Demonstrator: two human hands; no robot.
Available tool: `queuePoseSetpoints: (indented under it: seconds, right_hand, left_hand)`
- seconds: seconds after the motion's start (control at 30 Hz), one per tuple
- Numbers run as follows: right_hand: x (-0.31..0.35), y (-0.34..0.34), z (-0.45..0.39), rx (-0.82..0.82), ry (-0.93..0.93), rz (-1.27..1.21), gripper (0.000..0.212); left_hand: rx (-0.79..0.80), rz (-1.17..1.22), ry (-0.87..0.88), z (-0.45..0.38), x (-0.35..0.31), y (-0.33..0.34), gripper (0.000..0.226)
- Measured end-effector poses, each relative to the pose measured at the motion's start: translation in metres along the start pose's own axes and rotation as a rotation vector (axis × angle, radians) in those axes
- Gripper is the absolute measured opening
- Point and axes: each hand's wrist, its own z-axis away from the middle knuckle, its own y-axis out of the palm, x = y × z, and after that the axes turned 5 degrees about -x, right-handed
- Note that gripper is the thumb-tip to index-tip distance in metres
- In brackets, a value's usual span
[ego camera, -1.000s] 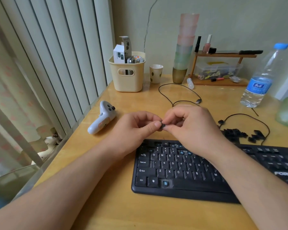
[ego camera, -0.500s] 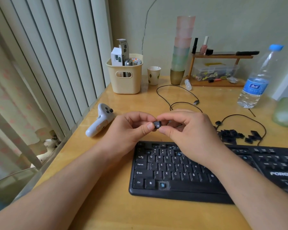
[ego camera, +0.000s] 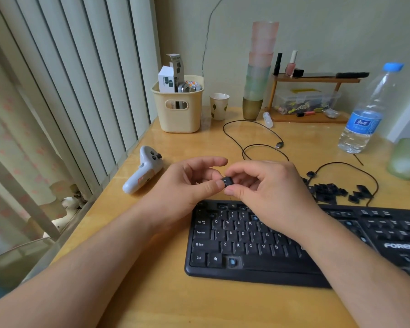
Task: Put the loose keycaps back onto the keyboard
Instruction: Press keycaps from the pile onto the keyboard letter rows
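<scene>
A black keyboard [ego camera: 246,261] lies on the wooden desk, with some bare key sockets showing blue stems, one beside the Windows key. A small black keycap [ego camera: 227,181] with white print is held above the keyboard's top-left rows. My right hand [ego camera: 268,192] pinches it between thumb and forefinger. My left hand [ego camera: 187,185] touches its left side with the thumb tip, index finger stretched out above. A pile of loose black keycaps [ego camera: 334,191] lies behind the keyboard, right of my right hand.
A white handheld controller [ego camera: 143,172] lies left of my hands. A black cable with a USB plug [ego camera: 279,145] loops behind them. At the back stand a cream basket [ego camera: 179,110], a paper cup [ego camera: 219,106], stacked cups [ego camera: 258,74], a small shelf [ego camera: 313,98] and a water bottle [ego camera: 367,114].
The keycap has been turned so that its printed top faces up. My left index finger has straightened. Both hands stay above the keyboard's top-left rows.
</scene>
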Motion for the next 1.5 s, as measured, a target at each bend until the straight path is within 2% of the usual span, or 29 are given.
queuePoseSetpoints:
  seconds: [0.2,0.4,0.67,0.73,0.87,0.97,1.13,1.5]
  right_hand:
    - [0.003,-0.002,0.001,-0.004,-0.019,0.046,0.022]
    - [0.011,-0.005,-0.003,0.086,-0.044,0.102,0.018]
    - [0.027,-0.021,-0.021,0.267,-0.111,0.538,0.011]
    - [0.024,-0.035,-0.029,0.357,-0.012,0.538,0.008]
    - [0.011,-0.057,-0.035,0.680,0.340,0.307,0.010]
    - [0.002,-0.057,-0.031,0.750,0.477,0.205,0.012]
    - [-0.002,-0.052,-0.030,0.746,0.533,0.208,0.012]
    - [0.015,-0.041,-0.037,0.808,0.543,0.339,0.013]
  left_hand:
    - [0.005,-0.037,0.004,-0.001,-0.002,-0.002,0.045]
    - [0.001,-0.090,0.000,0.000,-0.001,-0.002,0.036]
    - [0.000,-0.163,0.012,0.001,-0.003,-0.003,0.047]
    - [-0.026,-0.239,0.039,0.001,-0.003,-0.004,0.047]
    - [-0.150,-0.339,0.090,-0.004,0.005,-0.011,0.033]
    - [-0.179,-0.390,0.103,-0.008,0.009,-0.014,0.028]
    - [-0.182,-0.461,0.090,-0.008,0.010,-0.015,0.023]
    - [-0.174,-0.455,0.070,-0.009,0.011,-0.018,0.021]
